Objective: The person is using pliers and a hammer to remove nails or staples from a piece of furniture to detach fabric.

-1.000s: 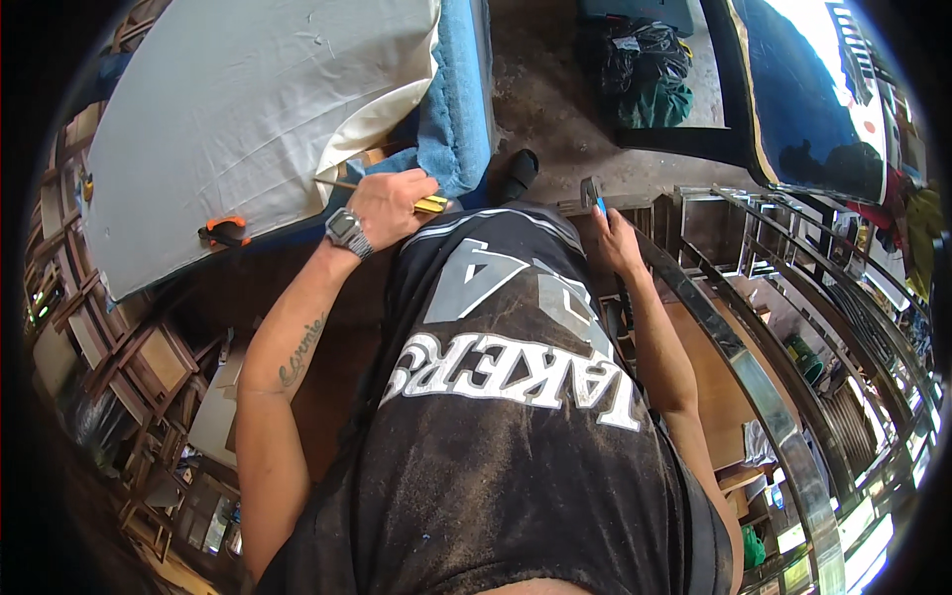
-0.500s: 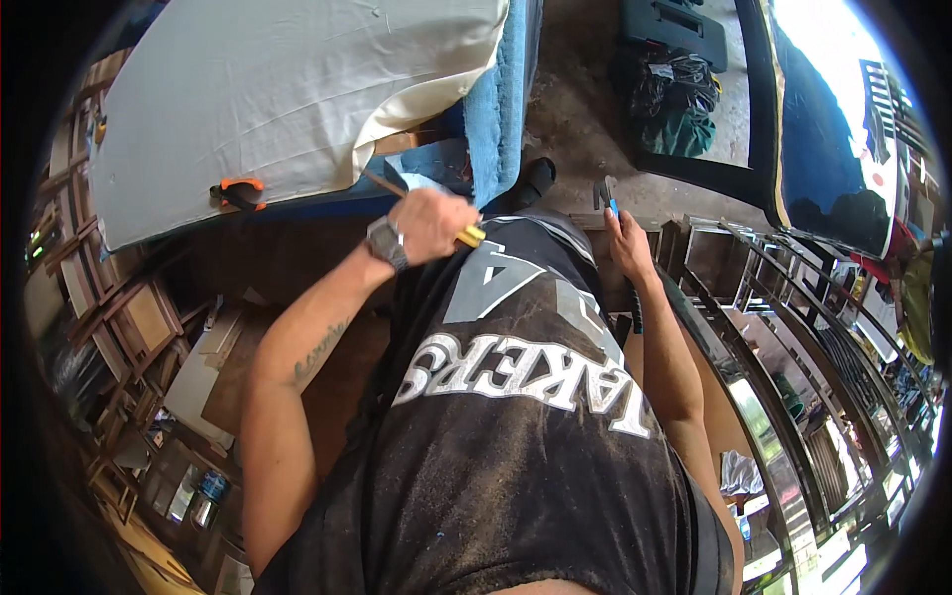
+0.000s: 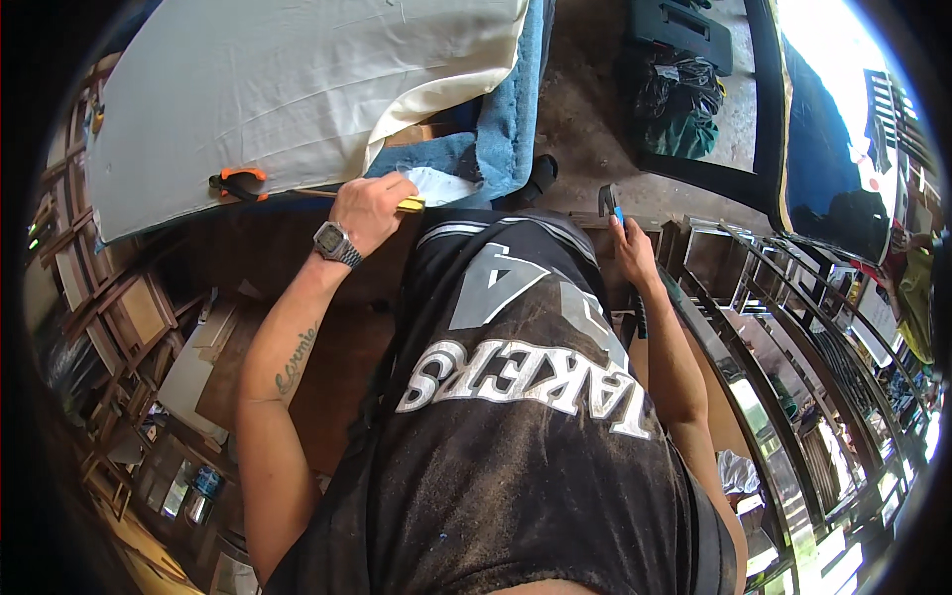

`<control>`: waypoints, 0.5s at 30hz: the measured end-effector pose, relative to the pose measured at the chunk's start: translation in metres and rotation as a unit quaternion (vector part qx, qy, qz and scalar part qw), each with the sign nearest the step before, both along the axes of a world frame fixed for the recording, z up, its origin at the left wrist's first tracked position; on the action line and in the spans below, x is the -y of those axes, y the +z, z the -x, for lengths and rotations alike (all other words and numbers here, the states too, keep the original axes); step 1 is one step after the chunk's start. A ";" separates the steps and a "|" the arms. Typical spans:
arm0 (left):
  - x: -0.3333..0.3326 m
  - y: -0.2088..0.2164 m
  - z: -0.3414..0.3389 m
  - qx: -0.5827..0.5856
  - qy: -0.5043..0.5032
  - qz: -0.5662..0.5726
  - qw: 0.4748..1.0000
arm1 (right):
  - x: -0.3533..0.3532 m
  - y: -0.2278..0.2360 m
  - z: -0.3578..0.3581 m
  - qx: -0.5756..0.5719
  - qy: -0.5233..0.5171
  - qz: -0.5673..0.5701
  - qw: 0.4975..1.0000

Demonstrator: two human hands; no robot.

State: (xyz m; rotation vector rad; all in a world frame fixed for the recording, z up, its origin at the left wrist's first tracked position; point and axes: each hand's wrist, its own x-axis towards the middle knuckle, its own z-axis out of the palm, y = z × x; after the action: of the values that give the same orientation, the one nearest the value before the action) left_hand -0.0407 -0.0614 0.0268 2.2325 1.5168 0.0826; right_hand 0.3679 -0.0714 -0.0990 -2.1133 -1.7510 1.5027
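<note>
My left hand (image 3: 369, 213) is closed round a yellow-handled screwdriver (image 3: 411, 205), its long thin shaft pointing left along the edge of a cream fabric sheet (image 3: 268, 109). That sheet covers the underside of a blue upholstered piece (image 3: 509, 149). Near the corner the cloth is loose and folded back, baring some wood and blue material. A white scrap (image 3: 441, 186) lies just beyond my left hand. Off to the right, my right hand (image 3: 633, 248) grips a hammer (image 3: 609, 200) with a blue and black handle, its head pointing away from me. An orange-and-black-handled tool (image 3: 238, 184) rests on the cream sheet's near edge.
Ahead on the right are a dark tool case (image 3: 684, 35) and a black plastic bag (image 3: 679, 89) on the floor, beside a dark-framed panel (image 3: 828, 129). Wooden frames (image 3: 144, 312) crowd the left; dark slatted frames (image 3: 793, 367) line the right.
My left hand has moved left and slightly nearer, and the screwdriver's shaft has swung lower along the fabric edge. The white scrap now shows more fully. My right hand stays nearly still with the hammer.
</note>
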 end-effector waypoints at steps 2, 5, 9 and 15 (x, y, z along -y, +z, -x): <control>0.001 -0.001 0.006 0.018 -0.027 -0.004 0.999 | 0.001 0.002 0.001 0.004 0.005 -0.006 1.000; 0.000 0.001 0.009 0.047 -0.040 -0.013 0.998 | 0.007 0.005 0.003 0.018 -0.002 -0.022 1.000; -0.009 0.001 0.012 0.031 0.058 -0.017 0.998 | 0.020 0.007 0.008 0.030 -0.037 -0.028 0.998; -0.045 -0.022 0.016 -0.020 -0.107 0.002 0.994 | 0.030 0.011 0.027 0.045 -0.053 -0.023 0.997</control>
State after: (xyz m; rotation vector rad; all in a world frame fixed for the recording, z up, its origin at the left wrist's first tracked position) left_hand -0.0567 -0.0165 0.0048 2.3919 1.2854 -0.0311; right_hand 0.3409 -0.1010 -0.0875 -2.2465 -1.6524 1.3493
